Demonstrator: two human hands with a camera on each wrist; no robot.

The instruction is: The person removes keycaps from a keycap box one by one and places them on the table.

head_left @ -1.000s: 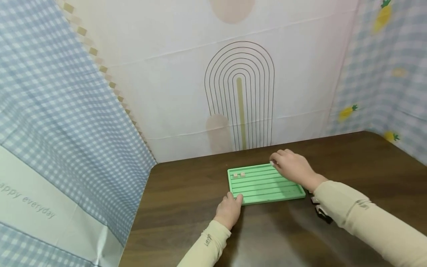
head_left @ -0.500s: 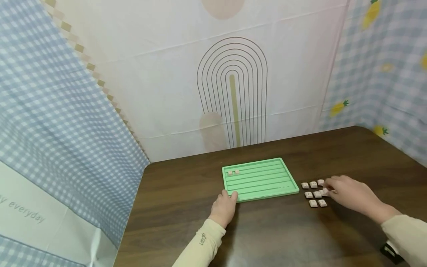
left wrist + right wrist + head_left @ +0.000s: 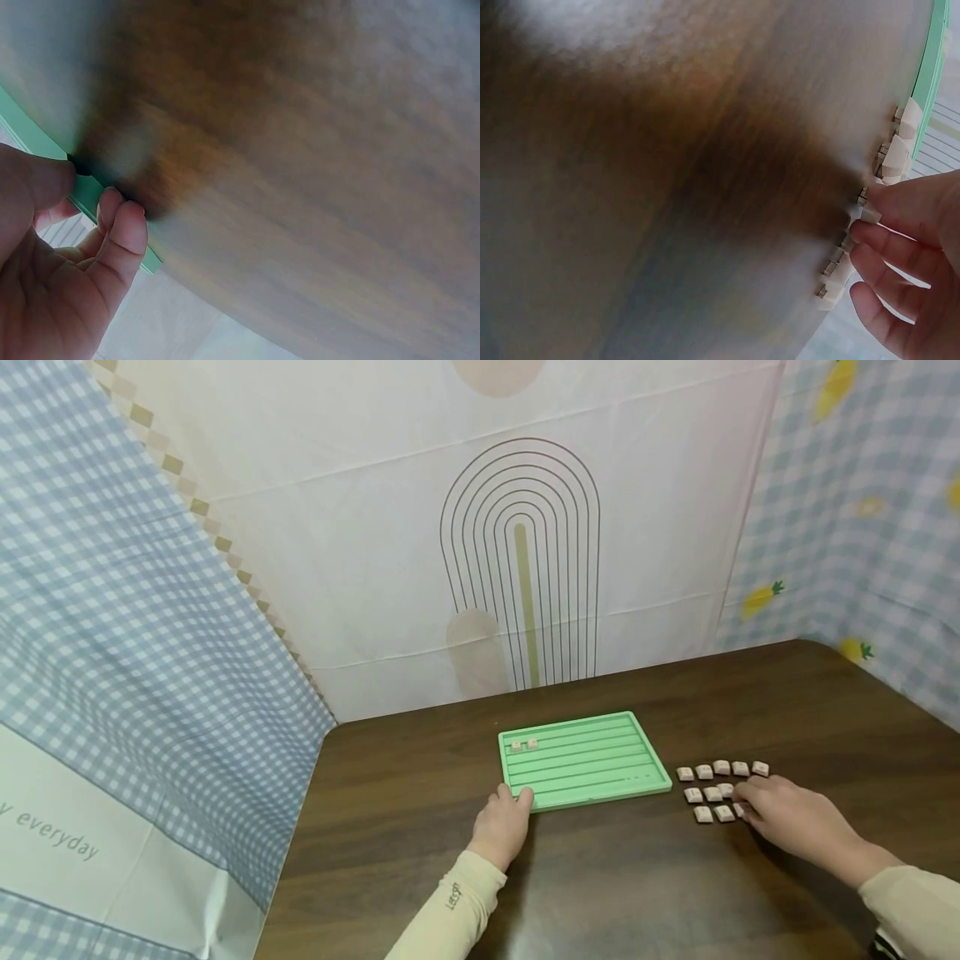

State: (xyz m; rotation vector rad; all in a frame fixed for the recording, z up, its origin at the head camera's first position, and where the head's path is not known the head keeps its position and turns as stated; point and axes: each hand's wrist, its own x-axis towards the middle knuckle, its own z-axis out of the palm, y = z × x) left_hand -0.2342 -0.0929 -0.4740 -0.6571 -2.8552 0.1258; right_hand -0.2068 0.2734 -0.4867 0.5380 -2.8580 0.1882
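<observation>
A light-green ridged tray (image 3: pixel 581 764) lies on the table, with two small pale keycaps (image 3: pixel 532 744) at its far left. My left hand (image 3: pixel 500 825) pinches the tray's near-left corner. In the left wrist view, thumb and fingers (image 3: pixel 129 225) lie on either side of the green rim (image 3: pixel 88 196). To the right of the tray, several white keycaps (image 3: pixel 712 794) lie in loose rows. My right hand (image 3: pixel 798 818) is at the right end of the nearer rows. In the right wrist view, its thumb and index finger pinch a keycap (image 3: pixel 871 214); the fingers partly cover it in the head view.
The brown wooden table (image 3: pixel 390 777) reaches back to a white patterned cloth (image 3: pixel 360 577). Checked blue cloth (image 3: pixel 150 610) hangs at the left, and more at the right. A dark item (image 3: pixel 885 943) shows beside the right sleeve.
My right hand has gone from the tray's far-right corner to the keycaps, then slightly nearer, uncovering more of the back row. The left hand stays on the tray corner. The head view shifted slightly.
</observation>
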